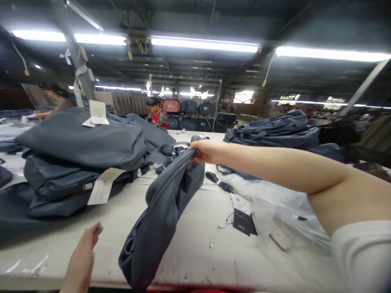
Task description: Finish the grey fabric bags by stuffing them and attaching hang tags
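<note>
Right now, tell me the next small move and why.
Probably bring the free left hand to the near end of the long, blue-grey fabric bag: the right hand alone grips it, by the far end, leaving the near end unheld.

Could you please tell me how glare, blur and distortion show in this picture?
Head view: ceiling tubes blown out white, windows glaring behind; white sleeve soft and stretched near the edge; dark bag in the right hand reasonably clear.

Your right hand (200, 149) has its grip on one end of a bag (161, 203), slanting down across the counter (122, 221); your left hand (82, 256), fingers extended, is near a bag pile (82, 140) (white tags (103, 187) show on it). At right lie black tags (242, 223) and plastic (275, 203).
</note>
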